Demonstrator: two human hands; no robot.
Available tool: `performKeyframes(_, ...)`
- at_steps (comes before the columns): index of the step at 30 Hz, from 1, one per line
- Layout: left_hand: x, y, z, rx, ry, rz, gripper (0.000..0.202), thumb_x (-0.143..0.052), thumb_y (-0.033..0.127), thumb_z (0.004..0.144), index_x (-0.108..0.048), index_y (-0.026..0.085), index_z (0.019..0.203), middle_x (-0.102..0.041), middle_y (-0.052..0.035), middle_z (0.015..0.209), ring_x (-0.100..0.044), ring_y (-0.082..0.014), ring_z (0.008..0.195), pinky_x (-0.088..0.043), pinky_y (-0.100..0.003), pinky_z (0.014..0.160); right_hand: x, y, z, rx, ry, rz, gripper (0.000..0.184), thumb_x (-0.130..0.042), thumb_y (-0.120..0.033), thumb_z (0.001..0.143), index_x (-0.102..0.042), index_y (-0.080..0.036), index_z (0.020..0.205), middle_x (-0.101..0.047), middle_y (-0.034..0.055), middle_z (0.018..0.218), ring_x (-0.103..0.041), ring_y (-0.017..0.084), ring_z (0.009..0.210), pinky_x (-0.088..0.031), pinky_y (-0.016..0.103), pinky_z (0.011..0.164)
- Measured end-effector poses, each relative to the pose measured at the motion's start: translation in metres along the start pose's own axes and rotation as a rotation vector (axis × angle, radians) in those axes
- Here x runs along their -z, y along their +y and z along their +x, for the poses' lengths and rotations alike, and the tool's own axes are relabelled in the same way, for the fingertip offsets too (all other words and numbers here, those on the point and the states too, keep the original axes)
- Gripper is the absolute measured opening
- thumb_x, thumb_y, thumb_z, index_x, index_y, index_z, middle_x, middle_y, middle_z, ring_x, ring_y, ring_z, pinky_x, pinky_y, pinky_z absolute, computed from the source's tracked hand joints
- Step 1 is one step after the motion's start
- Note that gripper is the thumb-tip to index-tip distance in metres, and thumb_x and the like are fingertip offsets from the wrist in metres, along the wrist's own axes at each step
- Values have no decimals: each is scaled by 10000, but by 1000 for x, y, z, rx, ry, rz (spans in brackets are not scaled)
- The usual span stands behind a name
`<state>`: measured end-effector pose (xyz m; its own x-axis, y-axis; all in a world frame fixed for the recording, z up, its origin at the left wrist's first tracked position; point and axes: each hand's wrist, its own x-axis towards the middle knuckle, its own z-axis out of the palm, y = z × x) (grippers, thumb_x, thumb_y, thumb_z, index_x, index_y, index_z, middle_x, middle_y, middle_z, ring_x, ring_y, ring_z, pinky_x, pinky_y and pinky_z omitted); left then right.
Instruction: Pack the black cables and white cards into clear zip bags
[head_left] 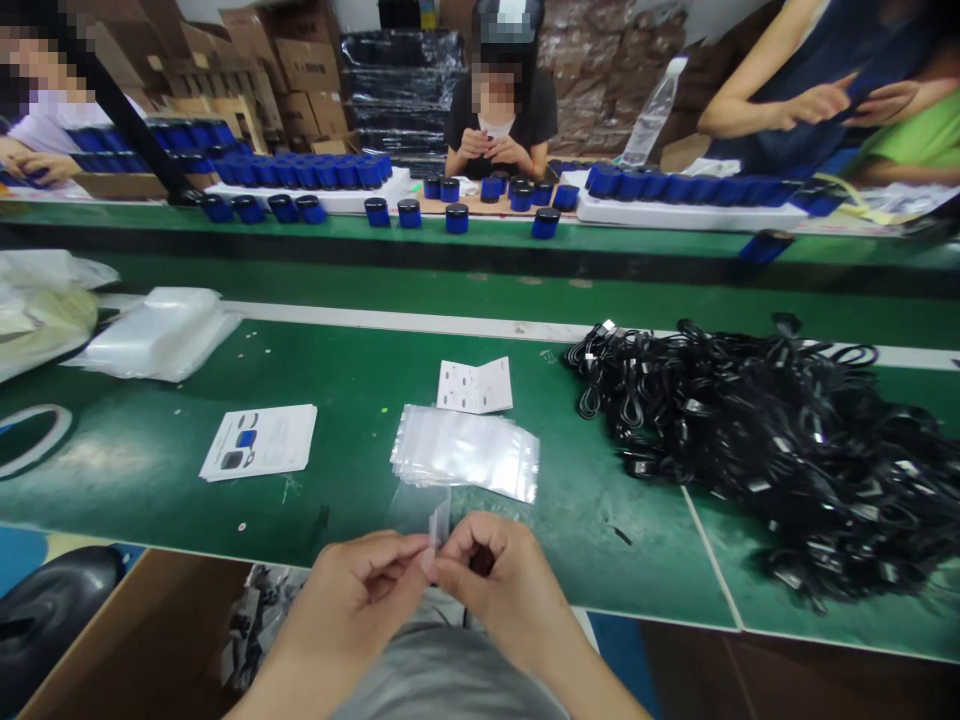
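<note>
My left hand (375, 580) and my right hand (499, 580) meet at the near edge of the green table, fingertips pinched together. Between them they grip a small clear plastic bag (439, 515), whose upper part sticks up above the fingers. Whether anything is inside it I cannot tell. Just beyond lies a stack of clear plastic bags (466, 450), with an unfolded printed leaflet (475, 386) behind it. A pile of printed leaflets (260, 442) rests to the left. On the right spreads a large heap of black cables (780, 450).
Bundled clear bags (161, 330) and a roll of tape (34, 440) lie at the left. An open carton (165, 620) stands below the table edge. Across the table, blue jars with black lids (457, 218) stand in rows before several people. A plastic bottle (654, 115) stands there too.
</note>
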<state>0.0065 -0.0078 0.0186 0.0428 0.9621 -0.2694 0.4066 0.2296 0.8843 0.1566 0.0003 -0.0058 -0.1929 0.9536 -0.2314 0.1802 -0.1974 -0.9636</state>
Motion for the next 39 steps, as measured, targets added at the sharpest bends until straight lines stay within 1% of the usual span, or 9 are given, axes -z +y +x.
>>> performKeyframes(7,3,0,4,26,-136,49,223,-588,331,766,-725,174,685,-690,-22,649,-631,-171,631,-478,-212,557,0,-1,-4,102,26,-112,139,-656,-71,716,-625,-165,617,-567,-48,608,-479,84,531,-338,187,499)
performKeyframes(12,3,-1,5,32,-146,54,246,-548,319,778,-706,169,664,-631,4,599,-565,-142,579,-419,-197,520,2,-2,-4,82,-6,-99,144,-687,-86,730,-628,-166,625,-557,-49,609,-499,92,545,-350,187,502)
performKeyframes(17,5,-2,9,55,-186,90,202,-559,290,755,-665,164,640,-634,12,580,-572,-140,559,-428,-195,516,2,-3,-7,166,12,-181,156,-636,-92,774,-594,-173,647,-552,-39,637,-538,99,565,-388,183,520)
performKeyframes(21,4,-3,9,26,-153,152,205,-554,303,767,-673,167,671,-699,-20,682,-637,-180,650,-488,-225,588,-5,1,-12,347,186,-362,78,-555,-113,805,-603,-174,802,-615,23,766,-612,158,652,-458,238,586)
performKeyframes(23,2,-4,9,-9,-134,177,207,-537,295,783,-674,173,687,-701,-19,676,-648,-183,655,-497,-230,594,-10,4,-14,468,291,-525,124,-501,-123,831,-602,-155,896,-633,57,782,-625,203,660,-464,285,589)
performKeyframes(27,-4,-3,7,-71,-81,192,169,-525,267,799,-630,190,692,-678,1,671,-633,-159,634,-489,-223,596,-17,5,-15,592,402,-766,234,-380,-87,876,-596,-155,819,-624,47,656,-588,202,510,-385,289,484)
performKeyframes(33,-14,-10,6,-119,-114,140,299,-383,330,909,-393,216,633,-406,64,557,-420,-109,515,-360,-199,495,-20,6,-13,586,368,-765,289,-363,-95,889,-563,-189,702,-588,8,588,-546,157,472,-307,277,486)
performKeyframes(37,-16,-24,4,-112,-118,127,286,-388,288,901,-368,217,625,-398,64,550,-408,-107,511,-332,-200,496,-9,5,-7,522,440,-863,289,-401,-122,851,-536,-200,607,-558,10,537,-513,160,456,-280,284,501)
performKeyframes(39,-14,-27,4,-111,-101,154,256,-413,234,869,-376,214,617,-408,66,533,-413,-105,507,-325,-201,501,3,-2,-1,445,390,-851,260,-429,-120,837,-547,-196,619,-579,8,547,-529,158,473,-304,268,506)
